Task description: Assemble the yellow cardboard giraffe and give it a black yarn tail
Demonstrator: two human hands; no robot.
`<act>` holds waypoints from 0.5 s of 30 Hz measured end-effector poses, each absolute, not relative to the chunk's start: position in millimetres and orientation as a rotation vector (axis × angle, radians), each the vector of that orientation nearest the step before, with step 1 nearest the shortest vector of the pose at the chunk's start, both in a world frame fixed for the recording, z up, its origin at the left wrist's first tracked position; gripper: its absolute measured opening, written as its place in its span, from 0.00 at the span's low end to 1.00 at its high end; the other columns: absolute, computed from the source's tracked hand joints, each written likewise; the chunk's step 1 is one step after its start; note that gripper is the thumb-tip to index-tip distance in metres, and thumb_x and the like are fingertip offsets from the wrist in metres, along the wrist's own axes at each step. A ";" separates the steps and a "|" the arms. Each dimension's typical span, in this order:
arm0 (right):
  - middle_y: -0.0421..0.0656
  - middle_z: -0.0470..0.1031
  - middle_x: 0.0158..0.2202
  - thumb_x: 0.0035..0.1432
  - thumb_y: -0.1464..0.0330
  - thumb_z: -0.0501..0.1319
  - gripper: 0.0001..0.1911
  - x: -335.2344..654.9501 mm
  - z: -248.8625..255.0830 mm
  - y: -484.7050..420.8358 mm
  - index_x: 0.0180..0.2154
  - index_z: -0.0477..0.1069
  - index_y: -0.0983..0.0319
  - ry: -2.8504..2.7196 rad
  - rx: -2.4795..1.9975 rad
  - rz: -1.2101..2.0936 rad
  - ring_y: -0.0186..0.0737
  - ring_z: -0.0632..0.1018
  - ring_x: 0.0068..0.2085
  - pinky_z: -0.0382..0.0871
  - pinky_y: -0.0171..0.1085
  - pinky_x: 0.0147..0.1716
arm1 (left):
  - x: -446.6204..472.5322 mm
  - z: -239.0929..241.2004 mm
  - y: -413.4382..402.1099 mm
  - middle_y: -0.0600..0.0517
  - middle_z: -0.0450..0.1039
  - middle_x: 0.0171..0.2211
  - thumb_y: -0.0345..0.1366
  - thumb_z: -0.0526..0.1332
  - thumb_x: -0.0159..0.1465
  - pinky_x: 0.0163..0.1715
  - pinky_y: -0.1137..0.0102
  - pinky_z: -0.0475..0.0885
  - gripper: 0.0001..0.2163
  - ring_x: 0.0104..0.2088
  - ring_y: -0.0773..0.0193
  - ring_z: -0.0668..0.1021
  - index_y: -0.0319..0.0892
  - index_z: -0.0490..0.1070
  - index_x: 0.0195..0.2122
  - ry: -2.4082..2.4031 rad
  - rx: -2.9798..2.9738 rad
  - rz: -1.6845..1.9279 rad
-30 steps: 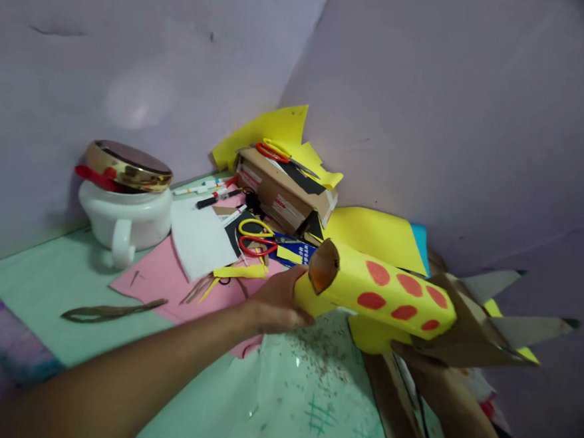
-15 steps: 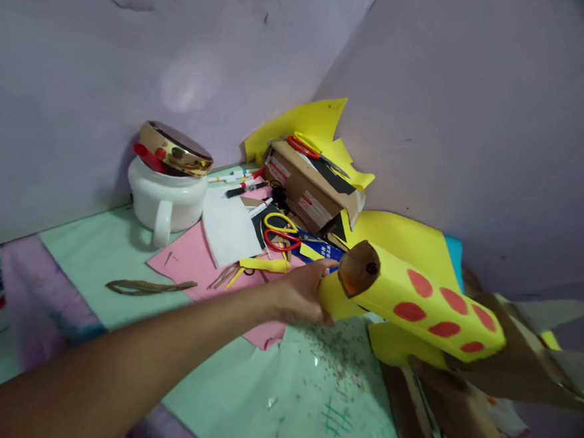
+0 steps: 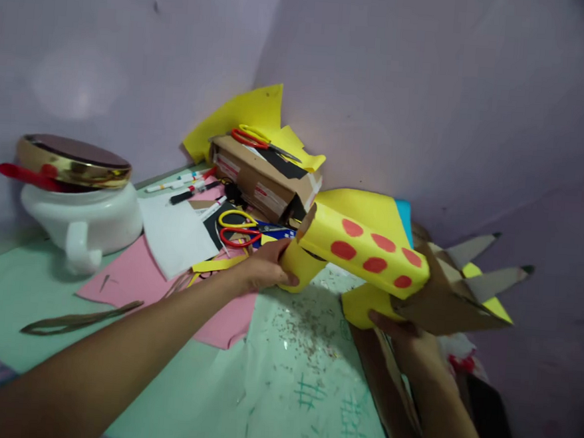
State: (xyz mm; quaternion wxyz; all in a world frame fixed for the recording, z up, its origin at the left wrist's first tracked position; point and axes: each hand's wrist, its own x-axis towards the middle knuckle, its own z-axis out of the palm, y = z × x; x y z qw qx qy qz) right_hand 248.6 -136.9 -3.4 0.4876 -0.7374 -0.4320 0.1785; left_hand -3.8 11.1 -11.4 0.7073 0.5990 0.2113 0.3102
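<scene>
Between my hands is a cardboard craft model point(image 3: 364, 251), wrapped in yellow paper with red spots on its long body. Its right end is a bare brown cardboard box part with two grey pointed pieces point(image 3: 497, 281) sticking out. My left hand point(image 3: 266, 267) is closed around the yellow tube under the left end. At the right, the fingers of my right hand point(image 3: 408, 340) grip the second yellow tube point(image 3: 366, 304) below the body. The model is held over the green-covered table point(image 3: 291, 379), tilted slightly down to the right.
Left stands a white pot point(image 3: 102, 222) with a gold-rimmed round item point(image 3: 76, 162) on top. Scissors point(image 3: 238, 228), markers point(image 3: 174, 183), pink paper point(image 3: 224, 324) and white paper point(image 3: 178, 231) lie near a cardboard box point(image 3: 259, 177) by the wall. A cardboard strip point(image 3: 385, 386) lies at right.
My view has swung to the right, so the table things sit further left. The spotted model has risen slightly toward the wall, and its grey pointed pieces show more fully. Both hands keep their hold.
</scene>
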 end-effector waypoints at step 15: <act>0.49 0.74 0.49 0.35 0.60 0.70 0.32 227.0 15.0 -168.3 0.46 0.69 0.59 -1.084 -1.881 0.496 0.61 0.71 0.53 0.65 0.51 0.53 | -37.1 15.0 30.2 0.38 0.61 0.57 0.22 0.65 0.41 0.56 0.54 0.60 0.37 0.57 0.49 0.64 0.37 0.59 0.55 0.575 1.414 0.762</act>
